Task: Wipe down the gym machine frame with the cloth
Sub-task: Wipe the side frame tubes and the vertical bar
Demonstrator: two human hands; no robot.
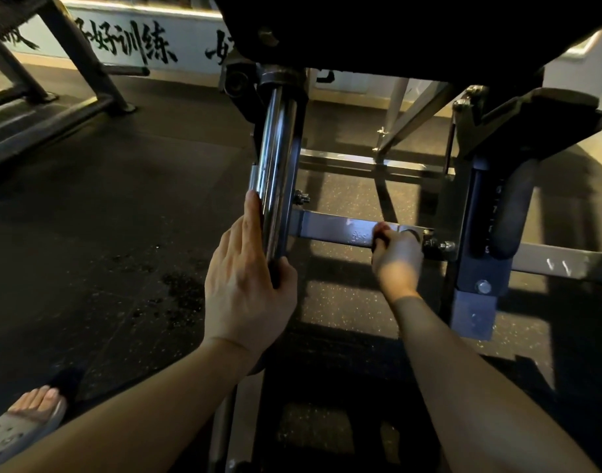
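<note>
Chrome tube point(279, 158), just one, upright, gripped low by the left hand point(245, 285): thumb hooked round one side, fingers laid flat up the other. One dark cloth point(381, 233), balled up in the right hand point(398, 257) and pressed onto the single grey frame crossbar point(333, 230), poking out on the tube side of the fist.

Dark, speckled rubber floor point(105, 216) carries the machine frame point(472, 317), its grey foot standing at the right. A second frame point(71, 110) stands on it far left. Dark splatter point(177, 295) marks the floor left of centre. A sandal point(16, 428) rests near left.
</note>
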